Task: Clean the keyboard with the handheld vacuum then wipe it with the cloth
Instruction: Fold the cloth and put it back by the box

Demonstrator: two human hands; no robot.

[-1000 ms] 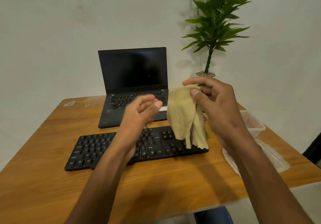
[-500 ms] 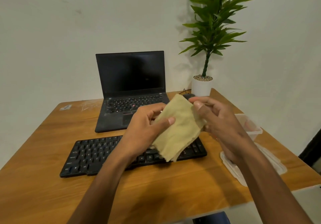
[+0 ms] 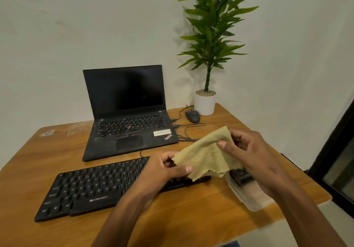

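Observation:
A black keyboard (image 3: 92,187) lies across the wooden desk (image 3: 191,218) in front of me. Both hands hold a yellowish cloth (image 3: 205,154) stretched in the air above the keyboard's right end. My left hand (image 3: 164,168) pinches the cloth's lower left corner, and my right hand (image 3: 249,151) pinches its upper right edge. A dark object, perhaps the handheld vacuum (image 3: 241,176), shows partly in a clear plastic container (image 3: 249,197) under my right hand; most of it is hidden.
An open black laptop (image 3: 126,116) stands behind the keyboard. A wired mouse (image 3: 192,116) and a potted plant in a white pot (image 3: 204,103) sit at the back right, with cables running to the laptop. The desk's right edge is close to the container.
My left hand took hold of the cloth, which hung bunched from my right hand before. Both hands have spread it out and moved lower and rightward in view, above the keyboard's right end.

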